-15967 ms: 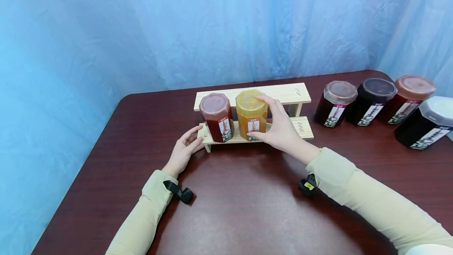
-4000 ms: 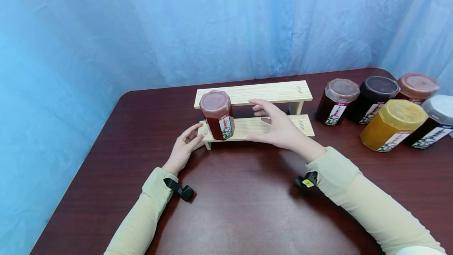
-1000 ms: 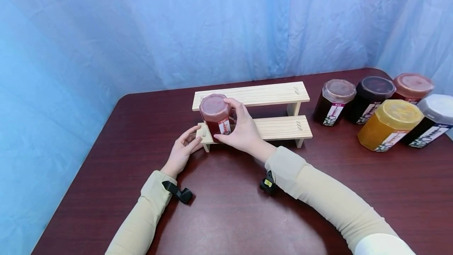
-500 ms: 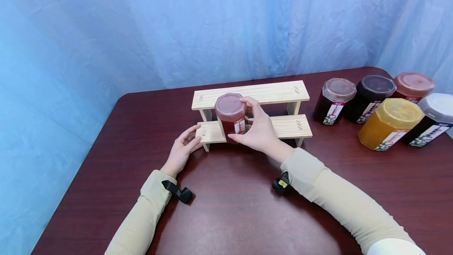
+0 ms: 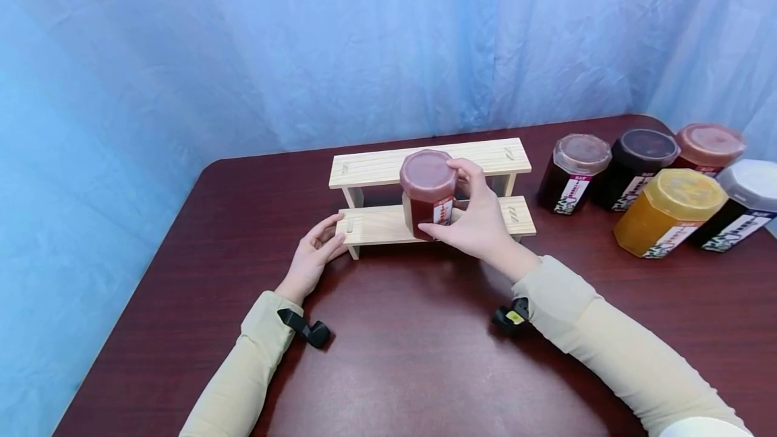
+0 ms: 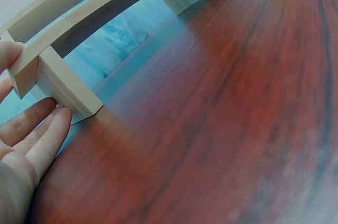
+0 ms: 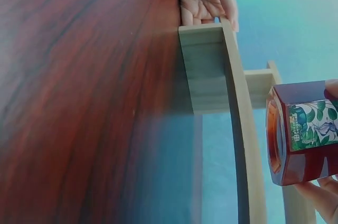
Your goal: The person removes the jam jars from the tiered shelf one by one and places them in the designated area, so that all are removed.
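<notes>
A jar of dark red contents with a pinkish lid is in my right hand, thumb on the front and fingers round the far right side. The right wrist view shows the jar's bottom apart from the boards, so it is raised over the lower tier. Beneath it stands a two-tier pale wooden rack. My left hand holds the left end of its lower tier. In the left wrist view, fingers of the left hand touch the end leg below the board.
At the right stand several octagonal jars: a dark one with a pinkish lid, a black-lidded one, a red one, a yellow one and a dark white-lidded one. A blue curtain hangs behind the table.
Earlier, the yellow jar went from the rack to the right-hand group. Since then my right hand has gripped the red jar at the rack's left and carried it right. My left hand stays put.
</notes>
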Motion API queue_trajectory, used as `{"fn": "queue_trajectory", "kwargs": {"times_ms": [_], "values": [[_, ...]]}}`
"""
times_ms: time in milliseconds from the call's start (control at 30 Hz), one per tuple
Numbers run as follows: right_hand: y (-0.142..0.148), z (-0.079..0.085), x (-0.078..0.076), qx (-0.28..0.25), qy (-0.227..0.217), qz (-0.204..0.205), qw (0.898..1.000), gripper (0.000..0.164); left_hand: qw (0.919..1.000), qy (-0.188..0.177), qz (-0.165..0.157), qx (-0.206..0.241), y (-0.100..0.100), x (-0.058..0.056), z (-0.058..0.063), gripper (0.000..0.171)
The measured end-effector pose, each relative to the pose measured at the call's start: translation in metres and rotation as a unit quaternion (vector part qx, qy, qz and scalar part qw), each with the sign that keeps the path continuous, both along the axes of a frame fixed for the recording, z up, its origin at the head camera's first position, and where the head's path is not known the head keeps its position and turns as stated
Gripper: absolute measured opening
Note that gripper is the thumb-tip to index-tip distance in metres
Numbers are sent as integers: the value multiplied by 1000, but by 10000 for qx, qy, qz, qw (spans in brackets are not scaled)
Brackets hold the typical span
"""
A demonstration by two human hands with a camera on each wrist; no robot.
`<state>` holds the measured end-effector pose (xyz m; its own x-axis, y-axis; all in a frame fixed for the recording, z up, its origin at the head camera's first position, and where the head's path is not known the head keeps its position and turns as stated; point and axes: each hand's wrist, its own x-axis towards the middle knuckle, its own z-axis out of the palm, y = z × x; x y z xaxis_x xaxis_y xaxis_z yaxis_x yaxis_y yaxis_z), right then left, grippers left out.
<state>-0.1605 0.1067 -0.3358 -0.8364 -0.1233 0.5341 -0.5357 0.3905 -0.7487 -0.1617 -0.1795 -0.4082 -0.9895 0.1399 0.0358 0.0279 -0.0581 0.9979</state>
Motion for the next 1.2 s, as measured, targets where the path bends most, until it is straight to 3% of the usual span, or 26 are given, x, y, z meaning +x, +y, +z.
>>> {"fn": "queue_trajectory", "kwargs": {"times_ms": [233,800,1200], "values": [[22,-2,6,-243,5,6,9997,93,10000,12,3,-61,-1,-2,0,47],[81,-5,21,143,451,-287,9985,100,10000,9,26,73,0,0,1,47],[108,-2,29,298,201,-814,9960,104,9999,-2,-25,162,0,0,1,47]]}}
